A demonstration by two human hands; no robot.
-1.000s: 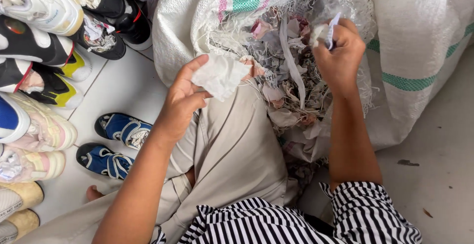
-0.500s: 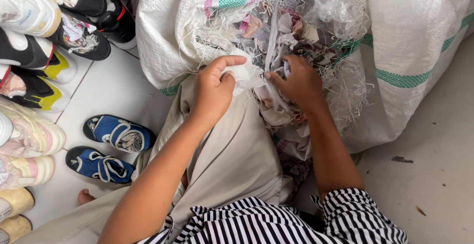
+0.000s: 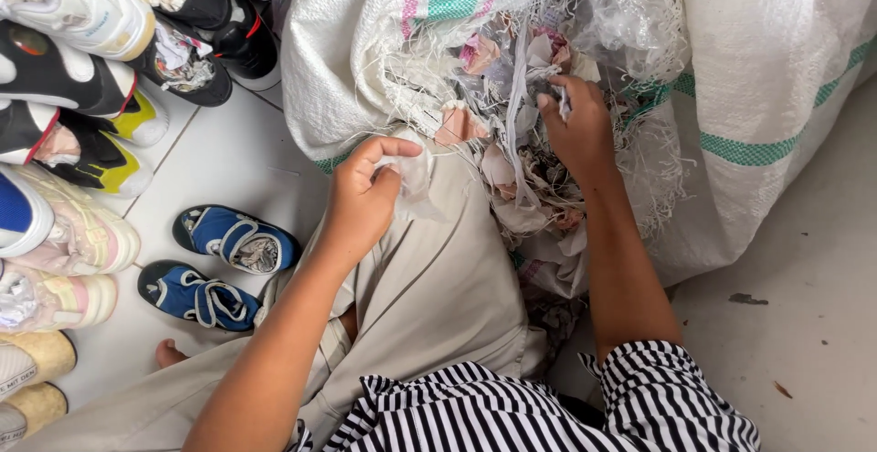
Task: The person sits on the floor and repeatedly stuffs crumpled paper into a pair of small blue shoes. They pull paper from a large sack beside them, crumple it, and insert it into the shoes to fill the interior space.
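A big white woven sack (image 3: 758, 95) with green stripes lies open in front of me, full of crumpled paper and plastic scraps (image 3: 512, 114). My left hand (image 3: 365, 201) rests on my beige trouser knee and pinches a crumpled white piece of paper (image 3: 413, 182). My right hand (image 3: 577, 127) reaches into the sack's frayed mouth and grips a thin pale strip (image 3: 517, 95) among the scraps. Torn white threads hang from the sack's edge around both hands.
Rows of sneakers (image 3: 64, 77) line the white tiled floor at the left. A pair of small blue sandals (image 3: 215, 265) lies beside my knee. Grey concrete floor (image 3: 813, 324) runs along the right with small bits of debris. My bare toes show at bottom left.
My left hand has moved down from the sack's mouth to my knee with the white paper. My right hand has shifted within the scraps and now holds a strip.
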